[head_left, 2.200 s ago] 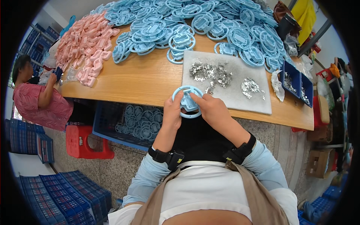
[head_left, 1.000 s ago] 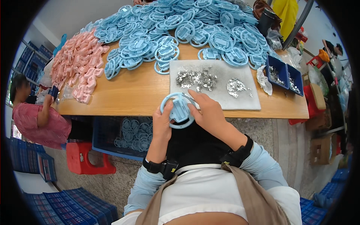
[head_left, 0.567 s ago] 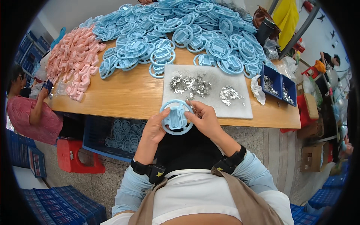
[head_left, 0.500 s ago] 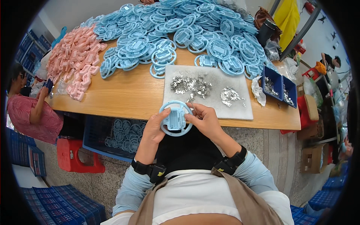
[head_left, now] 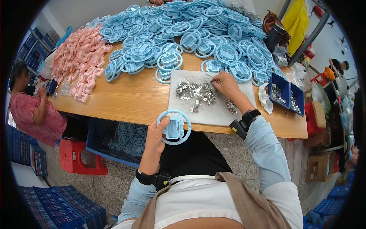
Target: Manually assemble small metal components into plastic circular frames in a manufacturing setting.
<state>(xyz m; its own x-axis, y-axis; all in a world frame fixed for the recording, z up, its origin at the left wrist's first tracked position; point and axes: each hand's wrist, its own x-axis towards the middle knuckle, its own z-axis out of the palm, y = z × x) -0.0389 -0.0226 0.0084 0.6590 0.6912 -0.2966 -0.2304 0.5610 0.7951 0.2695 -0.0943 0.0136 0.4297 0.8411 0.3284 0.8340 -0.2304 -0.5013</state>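
Close to my body, near the table's front edge, my left hand (head_left: 155, 135) grips a light blue plastic steering-wheel-shaped part (head_left: 174, 129) by its left rim, with the recessed centre facing up. My right hand (head_left: 227, 86) reaches over a white pad (head_left: 179, 110), its fingers pinched on thin metal tweezers (head_left: 212, 77). Just below those fingers lies a loose heap of small silvery metal pieces (head_left: 196, 91). A smaller group of the pieces (head_left: 231, 106) is partly hidden by my right wrist.
Blue wheel parts (head_left: 145, 47) are heaped across the table's far side, pink plastic parts (head_left: 82, 57) at its left. Two blue bins (head_left: 280, 91) of metal pieces and crumpled tissue (head_left: 264, 98) stand right. A blue crate (head_left: 101, 143) sits below the table; a person (head_left: 36, 110) works at left.
My right hand has left the wheel part and moved forward and right to the metal pieces on the pad. My left hand still holds the wheel, now slightly lower and further left.
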